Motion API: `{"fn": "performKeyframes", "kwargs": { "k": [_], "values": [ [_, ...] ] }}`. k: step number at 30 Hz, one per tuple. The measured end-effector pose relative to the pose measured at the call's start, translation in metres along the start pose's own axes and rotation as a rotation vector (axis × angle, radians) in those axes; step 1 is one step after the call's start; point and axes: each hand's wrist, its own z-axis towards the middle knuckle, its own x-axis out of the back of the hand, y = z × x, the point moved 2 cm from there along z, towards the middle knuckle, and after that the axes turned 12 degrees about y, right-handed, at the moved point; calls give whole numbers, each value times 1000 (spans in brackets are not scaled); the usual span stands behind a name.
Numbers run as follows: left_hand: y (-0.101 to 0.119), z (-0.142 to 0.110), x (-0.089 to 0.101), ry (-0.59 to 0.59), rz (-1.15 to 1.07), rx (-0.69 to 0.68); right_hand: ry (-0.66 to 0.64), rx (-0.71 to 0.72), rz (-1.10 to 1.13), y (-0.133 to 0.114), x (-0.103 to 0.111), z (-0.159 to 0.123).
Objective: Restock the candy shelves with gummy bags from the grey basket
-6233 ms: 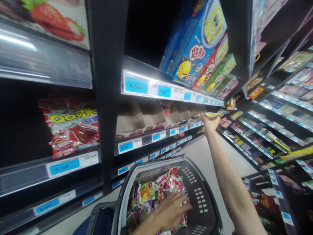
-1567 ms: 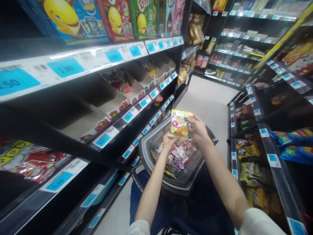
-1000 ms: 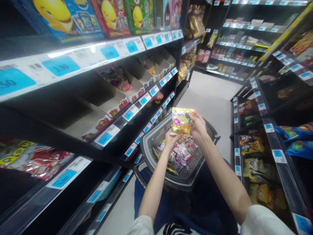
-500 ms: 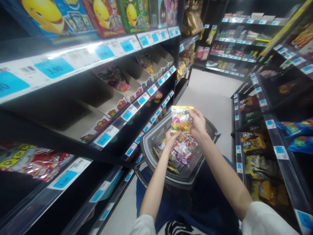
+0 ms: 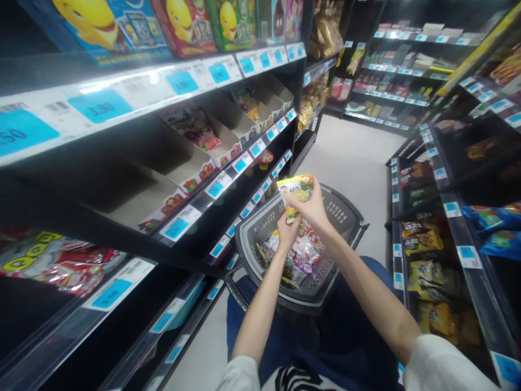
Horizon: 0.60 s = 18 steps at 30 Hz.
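Note:
A small yellow and white candy packet [image 5: 300, 187] is held up over the basket, tilted a little. My left hand [image 5: 288, 229] grips its bottom edge from below. Across its front and right side lies my right hand [image 5: 311, 205], fingers closed on it and covering part of the print. Beneath both hands sits a grey plastic shopping basket [image 5: 340, 209] with holes in its walls. Several candy bags [image 5: 303, 252], purple, red and clear, lie inside it, partly hidden by my left hand and wrist.
Left, a shelf rack [image 5: 220, 184] carries blue price tags, cardboard trays with a few bags [image 5: 195, 127], and boxes [image 5: 183, 24] above. Snack bags [image 5: 423, 239] fill the right-hand shelves. Pale aisle floor [image 5: 354, 141] runs ahead to another shelf unit [image 5: 391, 81].
The packet has tilted and turned slightly to the left. My right hand has slid across its front, from the upper right edge. The basket stays nearly in place.

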Motion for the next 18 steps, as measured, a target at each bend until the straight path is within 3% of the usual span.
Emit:
{"fn": "performKeyframes", "kwargs": {
  "k": [3, 6, 13, 16, 18],
  "values": [
    [1, 3, 3, 38, 11, -35, -78, 260, -316, -16, -5, -18],
    [0, 4, 4, 49, 26, -64, -121, 362, -477, -23, -10, -27],
    [6, -6, 3, 27, 13, -137, -160, 307, -318, -15, -6, -20],
    [3, -9, 2, -81, 69, -132, -146, 253, -211, -14, -5, -17],
    [-1, -10, -1, -164, 128, -112, -134, 125, -81, -14, -7, -13]
  ]
}}
